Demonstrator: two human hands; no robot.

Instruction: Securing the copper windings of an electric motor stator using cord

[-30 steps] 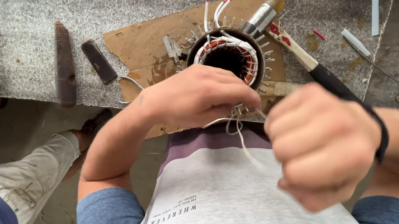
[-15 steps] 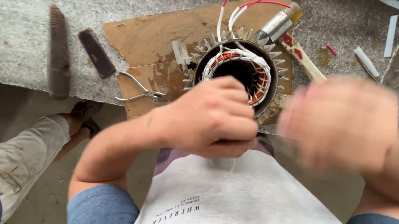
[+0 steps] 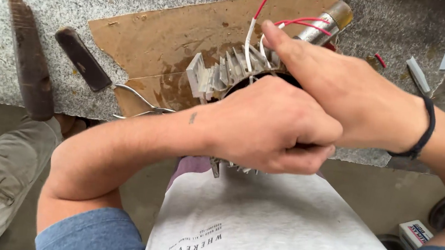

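L hand [image 3: 272, 128]: clenched in a fist over the stator's near rim, knuckles up; what's inside the grip can't be seen.
R hand [image 3: 343, 94]: laid flat across the stator top, fingers [image 3: 277, 39] stretched toward the wires, partly over the L hand; grasp unclear.
Stator [image 3: 222, 75]: finned metal ring on the cardboard [image 3: 154, 39] at the bench edge, mostly hidden by both hands; bore axis looks upright, opening facing up.
Wires [image 3: 264, 1]: red and white, rising from the far rim, pointing away.
Hammer [image 3: 326, 22]: behind the stator, head toward upper right.
Pliers [image 3: 135, 104]: just left of the stator.
Bars [image 3: 32, 58]: two dark ones, well left on the bench.
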